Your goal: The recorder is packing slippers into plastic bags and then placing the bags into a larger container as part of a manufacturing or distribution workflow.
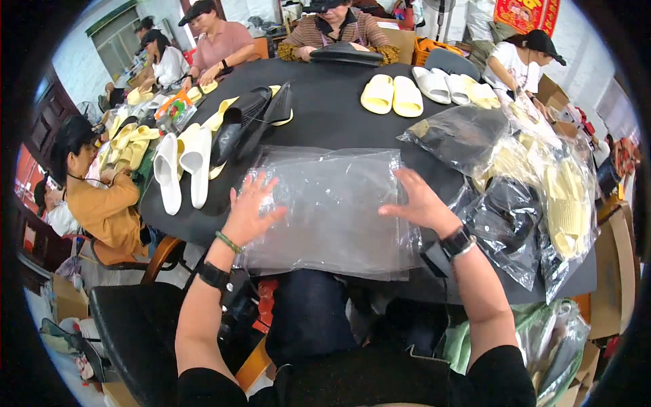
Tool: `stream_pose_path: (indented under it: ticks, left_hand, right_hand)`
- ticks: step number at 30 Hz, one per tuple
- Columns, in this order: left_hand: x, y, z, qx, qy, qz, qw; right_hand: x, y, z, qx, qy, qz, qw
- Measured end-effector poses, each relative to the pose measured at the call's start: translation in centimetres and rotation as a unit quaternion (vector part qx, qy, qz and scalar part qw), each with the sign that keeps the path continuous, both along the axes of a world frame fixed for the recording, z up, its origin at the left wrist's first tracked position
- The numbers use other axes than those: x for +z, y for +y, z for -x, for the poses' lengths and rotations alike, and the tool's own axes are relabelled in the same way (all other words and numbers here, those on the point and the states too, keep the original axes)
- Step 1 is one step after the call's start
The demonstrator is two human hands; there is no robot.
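Both hands lie flat and spread on a stack of clear plastic bags (332, 210) at the near edge of the black table (339, 102): left hand (249, 211) on its left edge, right hand (419, 202) on its right. The film looks light, limp and slippery, best pinched at an edge. Beyond lie white slippers (182, 168) and yellow slippers (392, 95).

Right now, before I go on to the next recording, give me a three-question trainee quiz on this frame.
1. True or false: both hands, the left hand and the right hand, lie flat on the stack of clear plastic bags.
2. Which lies nearest the left hand? A white slippers B yellow slippers C bagged slippers
3. What colour is the table?

Key: 1 true; 2 A; 3 black.
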State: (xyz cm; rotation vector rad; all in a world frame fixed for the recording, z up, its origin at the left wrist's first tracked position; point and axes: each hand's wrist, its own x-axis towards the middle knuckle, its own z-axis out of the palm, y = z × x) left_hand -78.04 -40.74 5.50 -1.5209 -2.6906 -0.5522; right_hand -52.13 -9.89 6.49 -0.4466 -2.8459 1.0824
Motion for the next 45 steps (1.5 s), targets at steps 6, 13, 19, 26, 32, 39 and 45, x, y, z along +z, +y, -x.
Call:
stream_pose_path:
  ticks: [6,13,19,26,32,39,45]
  left_hand:
    - [-2.5,1.2,-2.7,-0.047,-0.033,0.113,0.992]
    - [-3.7,1.1,-2.7,-0.053,-0.002,0.111,0.992]
    - [1.9,-2.6,-4.9,-0.144,0.012,0.049,0.988]
    - [0.8,-4.9,-5.6,-0.189,0.031,0.130,0.973]
    - [-2.4,-3.3,-4.2,-0.214,0.081,0.084,0.970]
    - [-0.4,-1.1,-5.8,-0.230,-0.007,0.096,0.968]
    - [0.1,-1.2,-5.4,-0.232,-0.047,0.142,0.961]
  right_hand:
    - [-1.2,-0.2,2.2,0.066,-0.085,-0.229,0.967]
    - [-2.2,1.6,0.8,0.014,-0.144,-0.234,0.961]
    - [-0.1,-2.9,-4.8,0.069,0.060,-0.252,0.963]
    - [-3.7,-9.4,-7.8,0.126,0.061,-0.235,0.962]
    - [-4.3,-9.0,-7.8,0.090,0.094,-0.322,0.938]
    - [-4.3,-8.0,-9.4,0.052,0.052,-0.359,0.930]
    - [4.1,-4.1,-7.9,0.041,-0.131,-0.224,0.965]
